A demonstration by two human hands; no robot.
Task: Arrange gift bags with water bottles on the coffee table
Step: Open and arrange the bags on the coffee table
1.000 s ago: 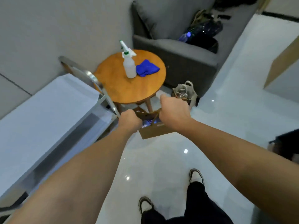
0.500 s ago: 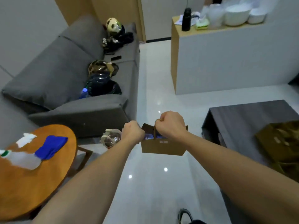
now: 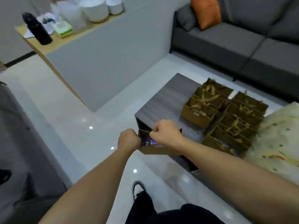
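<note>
Carrying one bag in both fists: your left hand and right hand each curl tight round a handle at the bag's mouth; blue of a bottle shows inside. Bag hangs in the air at the near left corner of the coffee table, not yet set down.

Progress, judged: well along. A block of bags already stands in two rows toward the tabletop's right side. Left to do: land this bag, likely in the bare left part beside the rows.

Tabletop: dark wood grain; pale cloth at its right edge. Room: glossy white floor, grey sofa beyond, counter far left
</note>
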